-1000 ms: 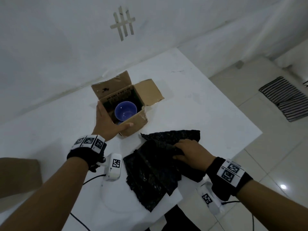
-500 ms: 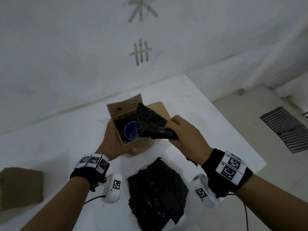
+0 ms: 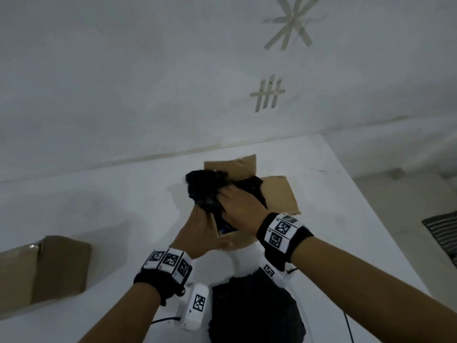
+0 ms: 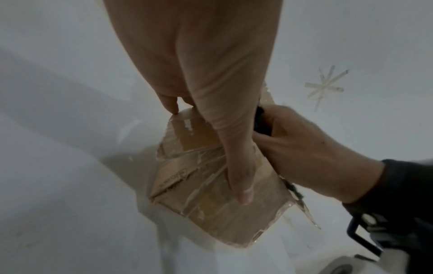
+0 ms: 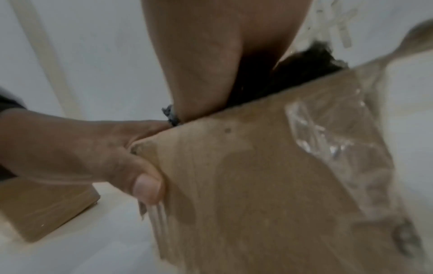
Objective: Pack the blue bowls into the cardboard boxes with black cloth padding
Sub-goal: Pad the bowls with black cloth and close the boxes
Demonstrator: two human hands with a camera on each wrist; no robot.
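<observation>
A sliver of the blue bowl (image 3: 226,229) showed inside the open cardboard box (image 3: 277,194), low at its near edge, in the gap between the two hands; most of it lay hidden under them and under the black cloth (image 3: 205,186). That cloth was bunched over the mouth of the box, spilling up past the far left corner and down along the right inner wall.

The right hand (image 3: 238,206) reached into the opening from the near side, its back uppermost, its fingers buried in the cloth. Whether they were curled round the cloth or only pressing it down, I could not tell; from the right wrist view only the heel of the hand (image 5: 211,55) and dark cloth (image 5: 304,63) above the box wall (image 5: 269,176) could be seen.

The left hand (image 3: 200,233) gripped the box at its near left corner, the thumb (image 4: 241,185) laid flat down the taped front face (image 4: 211,194) and the fingers (image 4: 168,103) wrapped round the left side. Both flaps at the back and right stood open.

The box sat on a white table (image 3: 86,206) close to a white wall bearing two tape marks (image 3: 268,94). A loose pile of more black cloth (image 3: 254,310) lay on the table near the person, between the forearms. Well to the left stood a second cardboard box (image 3: 57,266), closed. Beyond the table's right edge a striped mat (image 3: 442,231) lay on the tiled floor.
</observation>
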